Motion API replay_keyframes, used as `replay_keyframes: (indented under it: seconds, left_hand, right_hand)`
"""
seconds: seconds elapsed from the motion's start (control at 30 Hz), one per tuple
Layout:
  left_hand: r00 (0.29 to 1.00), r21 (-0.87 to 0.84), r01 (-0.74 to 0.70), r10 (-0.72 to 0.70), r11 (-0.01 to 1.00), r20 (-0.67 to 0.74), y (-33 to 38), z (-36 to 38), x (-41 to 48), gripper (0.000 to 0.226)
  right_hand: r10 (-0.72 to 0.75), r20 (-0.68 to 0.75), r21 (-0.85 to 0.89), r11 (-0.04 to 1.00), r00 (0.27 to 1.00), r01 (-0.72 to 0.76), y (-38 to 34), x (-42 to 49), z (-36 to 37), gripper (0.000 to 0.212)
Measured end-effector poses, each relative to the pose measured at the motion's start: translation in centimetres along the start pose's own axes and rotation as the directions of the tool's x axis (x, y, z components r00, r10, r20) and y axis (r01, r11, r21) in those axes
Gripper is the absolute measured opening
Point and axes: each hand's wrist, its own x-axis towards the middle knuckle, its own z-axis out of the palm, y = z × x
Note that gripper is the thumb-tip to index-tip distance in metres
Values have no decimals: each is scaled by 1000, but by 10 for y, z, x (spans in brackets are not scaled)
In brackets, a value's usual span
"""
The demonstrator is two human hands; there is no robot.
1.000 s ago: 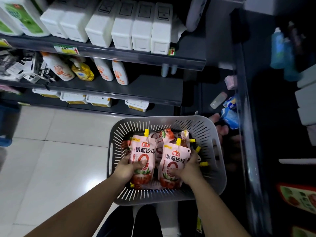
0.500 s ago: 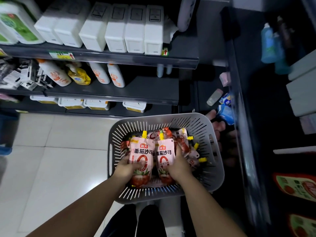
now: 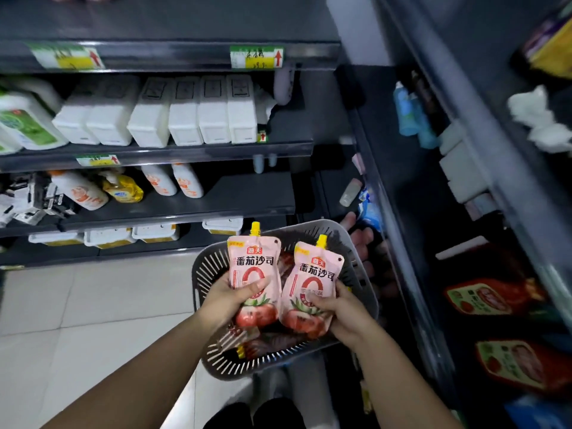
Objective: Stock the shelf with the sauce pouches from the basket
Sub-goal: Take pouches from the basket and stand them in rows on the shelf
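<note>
A grey slotted basket [image 3: 366, 297] sits low in front of me with dark red sauce pouches [image 3: 257, 345] lying in its bottom. My left hand [image 3: 230, 297] grips a pink tomato-sauce pouch [image 3: 254, 267] with a yellow cap, upright above the basket. My right hand [image 3: 342, 308] grips a second pink pouch [image 3: 314, 280] beside it, tilted slightly right. The two pouches touch along their sides. On the dark shelf at right lie red sauce pouches [image 3: 483, 298].
Dark shelving [image 3: 247, 198] ahead holds white containers [image 3: 185, 116] and white bottles [image 3: 185, 181]. A shelf unit edge [image 3: 399, 243] runs down the right side with blue bottles [image 3: 408, 114] behind it. Pale floor tiles [image 3: 93, 305] lie at left. My legs show below the basket.
Both hands have lifted their pouches up out of the basket. The view has tilted upward, showing a higher shelf.
</note>
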Motion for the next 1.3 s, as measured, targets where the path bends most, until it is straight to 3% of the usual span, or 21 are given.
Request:
replay_keyframes:
  seconds: [0.2, 0.37, 0.7, 1.0, 1.2, 1.3]
  left_hand:
    - [973, 65, -142, 128, 988, 190, 60, 29, -20, 64]
    - [902, 200, -318, 230, 927, 366, 99, 66, -52, 58]
    - [690, 241, -568, 296, 787, 660, 109, 159, -138, 51]
    - [475, 137, -653, 261, 745, 840, 52, 247, -261, 42]
    - [339, 67, -610, 183, 790, 923, -50, 292, -376, 46]
    - [322, 99, -557, 105, 825, 941, -115, 309, -436, 63]
  right_hand:
    - [-220, 49, 304, 932, 974, 196, -27, -67, 13, 53]
    - [-403, -88, 215, 886, 911, 412, -44, -122, 17, 44]
    - [-676, -355, -2, 692, 646, 722, -48, -271, -30, 47]
    - [-771, -510, -160, 521, 381, 839, 21, -425, -93, 36]
    - [-717, -669, -216, 443, 199, 870, 125, -551, -137, 42]
    - [-665, -737, -254, 441, 123, 861, 194, -618, -155, 39]
